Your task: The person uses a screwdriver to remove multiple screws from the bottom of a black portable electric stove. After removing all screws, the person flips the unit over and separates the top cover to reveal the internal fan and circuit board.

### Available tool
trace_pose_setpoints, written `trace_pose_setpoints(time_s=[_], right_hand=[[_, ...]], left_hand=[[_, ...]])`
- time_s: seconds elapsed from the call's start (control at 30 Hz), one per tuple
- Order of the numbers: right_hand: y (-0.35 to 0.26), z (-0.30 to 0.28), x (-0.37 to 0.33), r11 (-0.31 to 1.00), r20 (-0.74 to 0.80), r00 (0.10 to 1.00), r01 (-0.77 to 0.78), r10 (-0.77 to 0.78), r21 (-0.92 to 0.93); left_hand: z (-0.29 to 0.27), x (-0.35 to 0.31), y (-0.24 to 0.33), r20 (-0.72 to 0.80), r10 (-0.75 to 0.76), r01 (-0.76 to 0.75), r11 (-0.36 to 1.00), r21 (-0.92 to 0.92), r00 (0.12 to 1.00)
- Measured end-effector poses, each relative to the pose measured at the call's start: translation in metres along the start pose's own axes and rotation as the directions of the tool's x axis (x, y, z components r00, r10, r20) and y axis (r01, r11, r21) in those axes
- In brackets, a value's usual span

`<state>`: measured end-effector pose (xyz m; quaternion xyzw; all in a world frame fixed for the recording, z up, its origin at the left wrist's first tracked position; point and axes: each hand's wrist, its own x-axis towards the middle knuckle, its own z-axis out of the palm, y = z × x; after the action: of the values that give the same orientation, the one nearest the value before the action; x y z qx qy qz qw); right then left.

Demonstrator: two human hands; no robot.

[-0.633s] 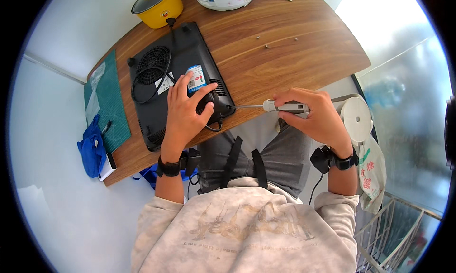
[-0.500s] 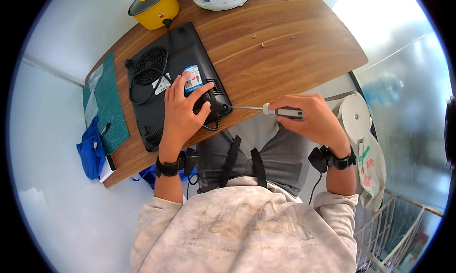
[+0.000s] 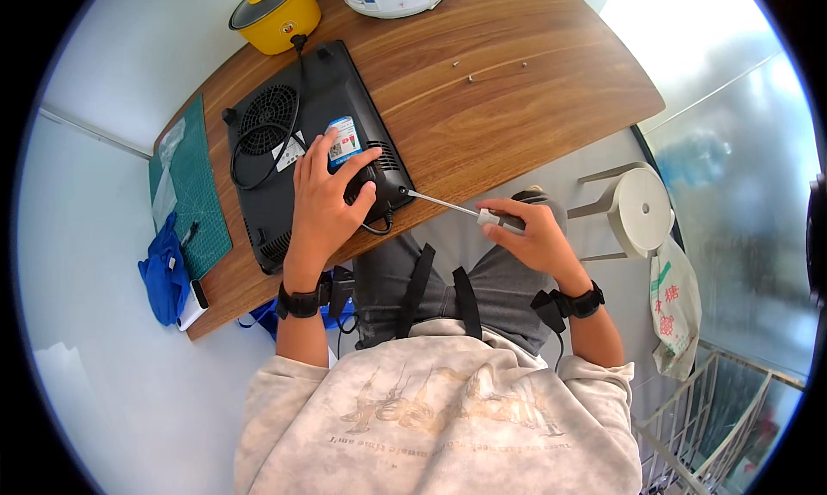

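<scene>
black appliance (image 3: 277, 193), flat, round grille (image 3: 269, 109), left hand (image 3: 326, 192) spread on it, right hand (image 3: 536, 238) gripping screwdriver (image 3: 488, 217)

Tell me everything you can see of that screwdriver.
The screwdriver has a long, slim shaft that looks like silvery metal and a handle, white toward the shaft and grey behind, probably plastic. The right hand grips the handle, partly hiding it. It points left, slightly forward, its tip at a corner hole in the upturned black induction cooker; whether it meets a screw is unclear.
</scene>
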<state>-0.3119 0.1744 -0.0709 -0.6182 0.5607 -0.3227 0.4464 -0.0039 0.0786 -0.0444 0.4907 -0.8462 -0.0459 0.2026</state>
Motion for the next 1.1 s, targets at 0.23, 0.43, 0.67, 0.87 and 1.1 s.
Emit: trace_pose_setpoints(time_s=[0.23,0.43,0.67,0.87,1.1], right_hand=[[-0.002,0.003,-0.001,0.997,-0.038,0.999,0.027,-0.030,-0.065],[-0.039,-0.009,-0.010,0.968,-0.180,0.969,0.132,-0.172,-0.213],[-0.041,-0.014,-0.014,0.973,-0.179,0.966,0.155,-0.185,-0.170],[-0.061,-0.017,-0.008,0.958,-0.117,0.974,0.160,-0.192,-0.237],[-0.065,-0.019,-0.007,0.932,-0.161,0.938,0.262,-0.307,-0.250]], left_hand=[[-0.002,-0.001,0.001,0.021,-0.015,0.015,1.000,-0.012,1.000],[-0.008,0.000,-0.001,0.072,-0.037,0.040,0.998,-0.049,0.997],[-0.033,0.015,0.015,0.220,-0.070,0.051,0.994,0.094,0.973],[-0.008,0.034,0.005,0.159,0.061,-0.058,0.998,-0.023,0.985],[0.013,0.027,-0.005,0.076,0.114,-0.121,0.987,0.106,0.991]])
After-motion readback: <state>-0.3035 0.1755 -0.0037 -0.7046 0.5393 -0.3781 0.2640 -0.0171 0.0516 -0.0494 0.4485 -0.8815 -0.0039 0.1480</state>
